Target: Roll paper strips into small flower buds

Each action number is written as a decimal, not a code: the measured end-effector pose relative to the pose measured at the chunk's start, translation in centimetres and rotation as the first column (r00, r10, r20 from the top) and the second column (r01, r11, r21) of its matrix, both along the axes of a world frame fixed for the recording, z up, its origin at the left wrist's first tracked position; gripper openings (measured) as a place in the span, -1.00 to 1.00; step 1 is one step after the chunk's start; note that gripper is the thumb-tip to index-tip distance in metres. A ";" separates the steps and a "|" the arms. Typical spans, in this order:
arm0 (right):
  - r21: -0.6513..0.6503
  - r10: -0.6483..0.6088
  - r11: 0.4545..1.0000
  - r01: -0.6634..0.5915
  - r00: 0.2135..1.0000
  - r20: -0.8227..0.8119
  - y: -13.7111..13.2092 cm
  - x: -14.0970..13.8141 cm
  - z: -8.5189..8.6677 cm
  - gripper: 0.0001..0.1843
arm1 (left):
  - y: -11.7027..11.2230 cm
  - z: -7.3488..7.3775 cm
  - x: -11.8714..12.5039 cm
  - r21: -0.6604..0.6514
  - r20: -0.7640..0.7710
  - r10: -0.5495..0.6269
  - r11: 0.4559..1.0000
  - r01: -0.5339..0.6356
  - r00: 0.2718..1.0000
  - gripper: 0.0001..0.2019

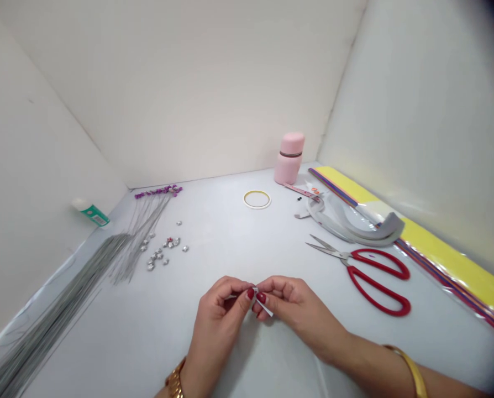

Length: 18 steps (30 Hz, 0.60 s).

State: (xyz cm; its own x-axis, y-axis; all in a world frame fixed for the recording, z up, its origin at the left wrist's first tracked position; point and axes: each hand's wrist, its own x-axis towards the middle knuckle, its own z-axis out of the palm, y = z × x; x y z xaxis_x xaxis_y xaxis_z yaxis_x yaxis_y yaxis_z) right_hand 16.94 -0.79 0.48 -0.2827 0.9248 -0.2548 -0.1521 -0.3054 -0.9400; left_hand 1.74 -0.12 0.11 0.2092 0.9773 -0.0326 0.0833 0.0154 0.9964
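Both hands meet at the front middle of the table, fingertips nearly touching. A narrow white paper strip [266, 307] is pinched between them, its loose end slanting down to the right. My left hand [222, 309] is closed, thumb against forefinger at the strip's upper end. My right hand [290, 303] is closed too, its thumb pressing the strip just beside. The fingers hide most of the strip's folded part. Right of the hands lie red-handled scissors [350, 260], blades apart. Small silver folded stars [158, 255] are scattered to the left.
Thin grey wires [64, 309] lie at left, some tipped with purple pieces [159, 192]. A glue tube [93, 214] is by the left wall. A tape roll [257, 207], pink flask [289, 159], curled silver strips [346, 229] and coloured sheets [446, 254] lie further back and right.
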 end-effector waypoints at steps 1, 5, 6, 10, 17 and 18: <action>0.003 0.004 1.000 -0.004 1.000 0.000 0.0 0.0 0.0 -0.79 | 0.0 0.0 0.0 -0.004 0.003 -0.004 1.000 0.004 1.000 -0.90; -0.036 0.030 0.999 -0.031 0.999 -0.041 0.2 0.2 0.1 -0.77 | 0.1 0.2 -0.3 -0.044 0.051 -0.047 0.998 0.050 0.998 -0.88; -0.060 0.041 0.997 -0.045 0.997 -0.061 0.2 0.2 0.1 -0.76 | 0.2 0.3 -0.4 -0.062 0.063 -0.059 0.996 0.063 0.996 -0.88; -0.126 0.079 0.987 -0.095 0.988 -0.132 0.2 0.3 0.2 -0.73 | 0.3 0.7 -0.6 -0.207 0.186 -0.102 0.968 0.141 0.977 -0.92; -0.107 0.170 0.977 -0.187 0.975 -0.146 0.3 0.4 0.1 -0.70 | 0.3 0.3 -0.8 -0.333 0.356 -0.120 0.911 0.245 0.927 -0.84; -0.101 0.169 0.978 -0.184 0.976 -0.134 0.3 0.4 0.0 -0.69 | 0.4 0.3 -0.8 -0.347 0.350 -0.107 0.908 0.234 0.931 -0.84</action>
State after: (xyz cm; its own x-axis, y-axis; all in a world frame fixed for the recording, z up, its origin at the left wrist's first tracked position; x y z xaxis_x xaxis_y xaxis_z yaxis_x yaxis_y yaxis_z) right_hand 17.32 -0.48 0.51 -0.4748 0.8250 -0.3066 -0.1993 -0.4401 -0.8755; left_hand 0.93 0.27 0.38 0.4330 0.8521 -0.2941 -0.1986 0.4084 0.8909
